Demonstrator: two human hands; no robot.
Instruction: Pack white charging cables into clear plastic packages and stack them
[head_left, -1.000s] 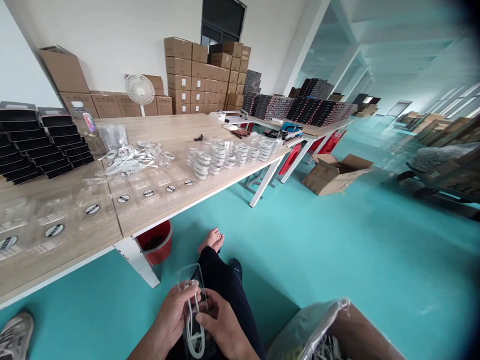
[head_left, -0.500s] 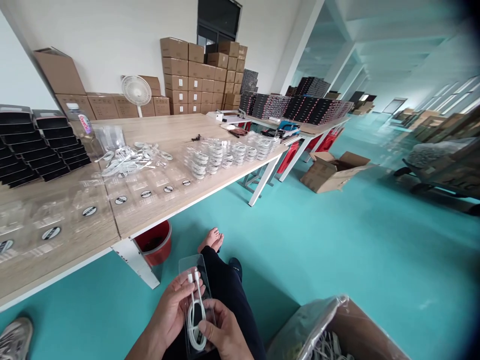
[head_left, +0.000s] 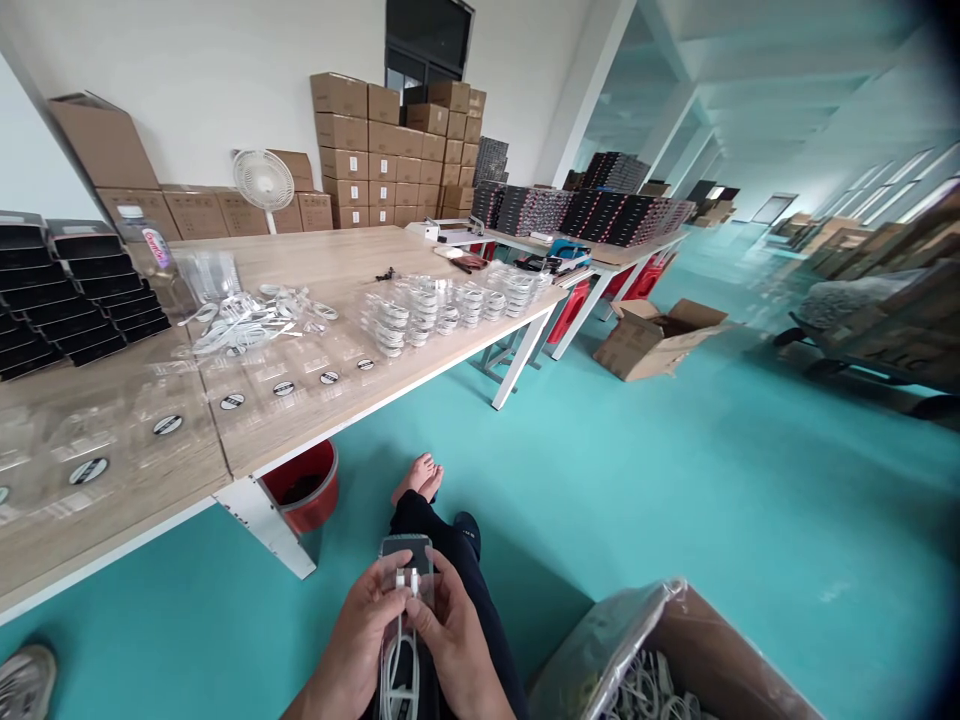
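Observation:
A coiled white charging cable (head_left: 400, 670) lies in a clear plastic tray (head_left: 420, 545) over my lap. Its two connector ends point up, side by side. My left hand (head_left: 367, 625) is closed on the tray's left side, its thumb against the connectors. From the right, my right hand (head_left: 454, 630) grips the tray's other side, with its thumb just below the connector ends. The fingers behind the tray are partly hidden.
At the left, a table (head_left: 322, 250) carries a pile of white cables (head_left: 251, 322), clear labelled packs and stacked coiled cables (head_left: 420, 305). A lined carton of cables (head_left: 720, 640) stands at lower right. A red bucket (head_left: 315, 495) sits under the table.
My right hand has moved up from the cable's coil to the connector ends, beside my left thumb. The tray has shifted slightly right and down. The view has turned a little.

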